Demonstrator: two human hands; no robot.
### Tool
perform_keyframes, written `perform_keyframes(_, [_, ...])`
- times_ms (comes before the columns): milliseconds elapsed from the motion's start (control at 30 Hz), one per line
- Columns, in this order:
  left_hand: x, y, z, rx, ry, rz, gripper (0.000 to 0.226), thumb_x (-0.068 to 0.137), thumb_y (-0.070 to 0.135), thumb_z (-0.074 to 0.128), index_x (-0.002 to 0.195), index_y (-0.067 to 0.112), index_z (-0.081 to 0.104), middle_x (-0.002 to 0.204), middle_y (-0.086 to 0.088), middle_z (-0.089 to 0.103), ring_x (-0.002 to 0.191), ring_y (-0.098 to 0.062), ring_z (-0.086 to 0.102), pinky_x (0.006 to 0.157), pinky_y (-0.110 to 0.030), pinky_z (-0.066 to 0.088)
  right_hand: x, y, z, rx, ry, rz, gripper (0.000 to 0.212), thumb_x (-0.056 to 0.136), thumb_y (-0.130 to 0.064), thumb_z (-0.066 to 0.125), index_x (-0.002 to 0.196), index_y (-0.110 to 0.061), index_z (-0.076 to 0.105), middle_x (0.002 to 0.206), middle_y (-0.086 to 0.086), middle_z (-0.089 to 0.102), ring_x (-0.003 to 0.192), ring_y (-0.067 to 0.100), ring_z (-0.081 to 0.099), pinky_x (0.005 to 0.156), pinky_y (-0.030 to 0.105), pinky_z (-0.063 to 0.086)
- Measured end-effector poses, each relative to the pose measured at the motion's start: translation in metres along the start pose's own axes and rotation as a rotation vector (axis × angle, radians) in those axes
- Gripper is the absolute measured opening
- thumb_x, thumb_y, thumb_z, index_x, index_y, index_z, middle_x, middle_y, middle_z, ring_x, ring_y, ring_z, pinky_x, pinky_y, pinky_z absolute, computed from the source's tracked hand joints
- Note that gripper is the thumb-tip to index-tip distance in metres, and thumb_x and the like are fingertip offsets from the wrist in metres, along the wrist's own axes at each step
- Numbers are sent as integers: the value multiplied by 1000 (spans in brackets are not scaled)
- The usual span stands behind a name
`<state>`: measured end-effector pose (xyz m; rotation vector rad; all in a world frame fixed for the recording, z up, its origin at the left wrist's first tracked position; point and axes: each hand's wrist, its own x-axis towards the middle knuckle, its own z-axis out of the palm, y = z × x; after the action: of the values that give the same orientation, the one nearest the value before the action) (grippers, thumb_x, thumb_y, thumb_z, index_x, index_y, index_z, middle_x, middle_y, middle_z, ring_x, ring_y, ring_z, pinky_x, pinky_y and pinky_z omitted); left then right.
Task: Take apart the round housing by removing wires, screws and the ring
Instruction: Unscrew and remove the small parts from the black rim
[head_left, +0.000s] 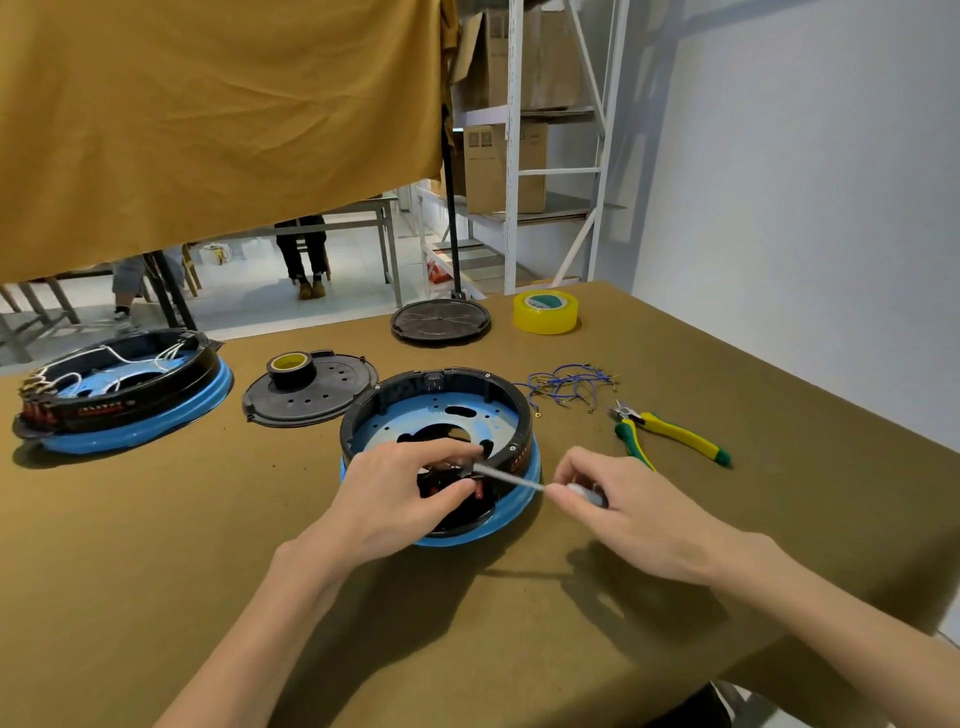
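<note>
Two hands at round housing (441, 415), mid-table on olive-brown cloth (156, 545). Left hand (400, 499) curled over near rim, fingers pinching small red-black part inside, probably connector (blurred). Right hand (623, 514) closed round screwdriver (511, 480), tip at rim. Loose blue wires (569, 387) and yellow-green pliers (670, 431) to right. Second housing (124, 395) far left, black lid (311, 392) between. Yellow tape roll (545, 312) near far edge. Mustard curtain (208, 114) behind; shelving with cartons (524, 156), pale wall (805, 208).
</note>
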<state>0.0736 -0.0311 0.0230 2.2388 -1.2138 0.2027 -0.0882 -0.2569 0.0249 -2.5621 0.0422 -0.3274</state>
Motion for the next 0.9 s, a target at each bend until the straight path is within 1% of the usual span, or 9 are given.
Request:
perform_keyframes(133, [3, -1, -4, -25, -76, -31, 33, 92, 51, 64, 124, 48, 68, 110, 33, 68, 109, 13, 59, 95, -26, 52, -12, 4, 0, -138, 16, -29, 24, 101, -57, 43, 89, -40, 55, 69, -10, 58, 68, 6, 53, 57, 21, 40])
perform_keyframes(233, [4, -2, -5, -43, -94, -42, 30, 93, 46, 67, 123, 48, 69, 109, 34, 68, 109, 15, 58, 97, -28, 52, -18, 11, -1, -192, 37, -22, 27, 101, -58, 42, 91, -39, 59, 72, -14, 59, 75, 5, 55, 57, 19, 38])
perform_keyframes(333, [4, -5, -4, -80, -104, -40, 29, 91, 46, 68, 120, 49, 70, 103, 41, 65, 108, 21, 55, 95, -25, 50, -22, 16, -2, -202, 59, -12, 32, 97, -62, 38, 92, -39, 59, 75, -15, 61, 79, 6, 57, 58, 20, 42])
perform_keyframes(467, [2, -4, -4, -82, -81, -32, 38, 79, 59, 61, 116, 54, 69, 102, 40, 67, 107, 19, 57, 92, -24, 48, -24, 15, -3, -223, 82, -37, 34, 97, -63, 36, 90, -39, 59, 75, -16, 60, 78, 7, 57, 62, 27, 47])
perform_keyframes(533, [2, -4, -4, -77, -84, -22, 43, 74, 63, 63, 116, 55, 68, 102, 41, 67, 107, 19, 57, 91, -23, 48, -24, 13, -3, -225, 87, -45, 32, 98, -62, 38, 90, -39, 59, 75, -15, 61, 77, 8, 57, 61, 26, 46])
perform_keyframes(633, [2, -5, -5, -91, -105, -28, 42, 75, 58, 73, 116, 55, 69, 106, 38, 67, 108, 18, 57, 94, -26, 50, -22, 8, -2, -249, 89, -55, 29, 99, -60, 39, 90, -39, 58, 76, -17, 60, 76, 5, 57, 60, 19, 43])
perform_keyframes(700, [2, -7, -5, -98, -105, -33, 39, 79, 51, 78, 117, 54, 69, 108, 38, 67, 108, 18, 58, 96, -28, 51, -21, 4, -2, -282, 92, -66, 31, 99, -59, 37, 91, -39, 59, 76, -18, 59, 74, 3, 57, 61, 18, 44])
perform_keyframes(800, [3, -9, -2, -92, -96, -25, 38, 81, 57, 74, 119, 55, 69, 112, 37, 68, 115, 13, 58, 99, -27, 48, -18, 2, -5, -409, 105, -138, 40, 100, -59, 28, 92, -37, 61, 76, -16, 56, 68, 5, 56, 58, 19, 46])
perform_keyframes(900, [3, -7, 0, -80, -67, -13, 42, 79, 70, 63, 118, 58, 68, 115, 36, 68, 119, 10, 56, 99, -25, 46, -10, 3, -9, -586, 148, -245, 44, 103, -53, 26, 87, -33, 62, 71, -12, 53, 56, 8, 50, 48, 18, 37])
